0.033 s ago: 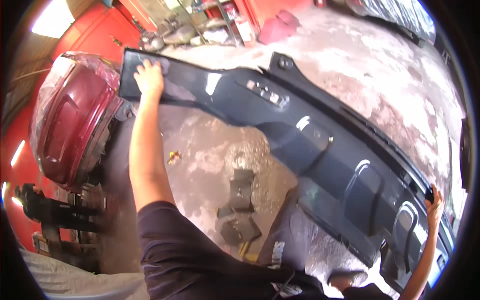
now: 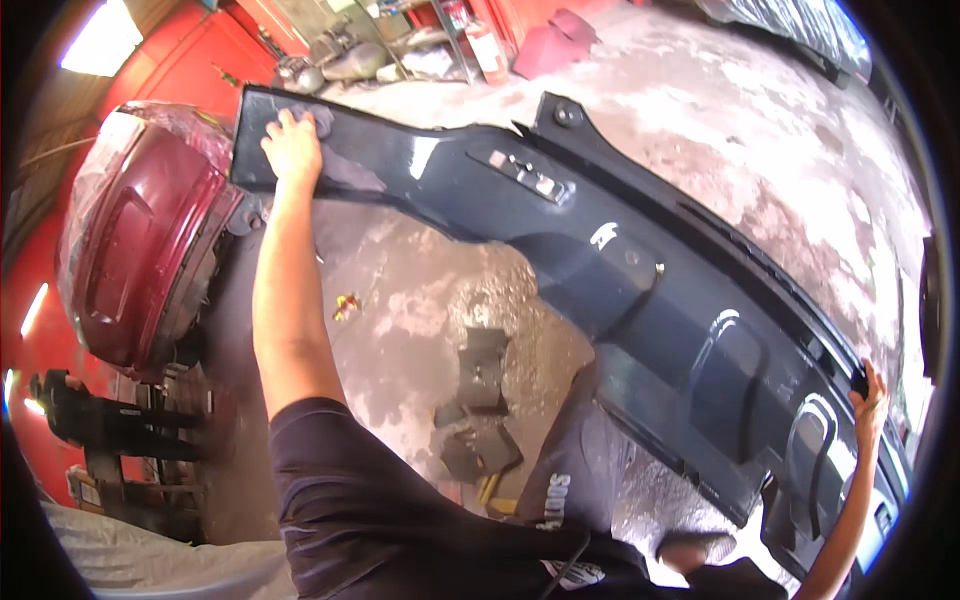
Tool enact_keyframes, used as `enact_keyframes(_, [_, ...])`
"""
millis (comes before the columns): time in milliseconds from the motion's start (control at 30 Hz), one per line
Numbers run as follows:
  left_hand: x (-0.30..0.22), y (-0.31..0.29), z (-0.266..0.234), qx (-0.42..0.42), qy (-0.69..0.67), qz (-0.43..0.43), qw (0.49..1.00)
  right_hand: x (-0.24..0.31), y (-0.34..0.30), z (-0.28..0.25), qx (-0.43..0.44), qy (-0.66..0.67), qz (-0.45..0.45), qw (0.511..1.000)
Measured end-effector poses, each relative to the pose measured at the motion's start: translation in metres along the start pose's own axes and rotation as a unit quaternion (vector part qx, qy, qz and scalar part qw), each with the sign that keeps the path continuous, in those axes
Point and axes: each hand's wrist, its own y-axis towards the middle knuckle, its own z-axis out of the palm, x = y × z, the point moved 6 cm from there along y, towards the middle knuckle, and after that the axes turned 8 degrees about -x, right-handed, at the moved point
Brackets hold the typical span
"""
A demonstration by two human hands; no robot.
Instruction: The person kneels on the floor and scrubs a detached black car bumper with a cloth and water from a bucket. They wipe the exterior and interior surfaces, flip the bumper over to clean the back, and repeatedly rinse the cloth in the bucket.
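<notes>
A long, glossy dark car bumper [image 2: 570, 235] stretches in front of me from upper left to lower right, showing curved recesses and a small slot with fittings. My left hand [image 2: 292, 148] is at its upper left end, fingers bent and slightly apart against the surface; the thumb is not clearly seen. At the far right, my right hand [image 2: 870, 405] has its fingers closed around the bumper's outer edge. What supports the bumper from beneath is hidden.
To the left, a dark red car body part [image 2: 150, 240] stands partly wrapped in plastic. A person [image 2: 115, 415] in dark clothes is farther left. Dark flat pieces [image 2: 483, 370] lie on the floor by my legs. Shelving [image 2: 450, 40] and a plastic-covered car [image 2: 800, 30] stand at the back.
The bumper and both my hands appear slightly higher in the picture, and the floor and background have shifted up too. Both hands keep their places on the bumper.
</notes>
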Motion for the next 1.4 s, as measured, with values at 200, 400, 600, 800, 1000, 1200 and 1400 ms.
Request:
enact_keyframes(200, [-0.099,-0.063,0.045,0.114,-0.071,0.084,0.987,0.015,0.014,-0.008,0.107,0.050,0.093,0.989])
enact_keyframes(400, [-0.244,-0.138,0.026,0.202,-0.416,0.084,0.882,0.038,0.024,-0.021,0.087,0.001,0.064,0.994])
enact_keyframes(600, [-0.284,-0.098,-0.026,0.325,-0.678,-0.090,0.653,0.041,0.027,-0.021,0.113,0.083,0.066,0.988])
enact_keyframes(800, [-0.365,-0.063,-0.086,0.286,-0.775,-0.299,0.477,0.047,0.033,-0.016,0.123,0.063,0.046,0.989])
enact_keyframes(1000, [-0.464,-0.111,-0.177,0.340,-0.756,-0.089,0.552,0.044,0.028,-0.019,0.093,0.061,0.017,0.994])
enact_keyframes(1200, [-0.504,-0.154,-0.338,0.256,-0.829,0.115,0.484,0.045,0.026,-0.029,0.107,0.014,0.046,0.993])
enact_keyframes(1400, [-0.505,-0.186,-0.353,0.087,-0.657,0.489,0.567,0.047,0.027,-0.024,0.143,0.082,0.086,0.982])
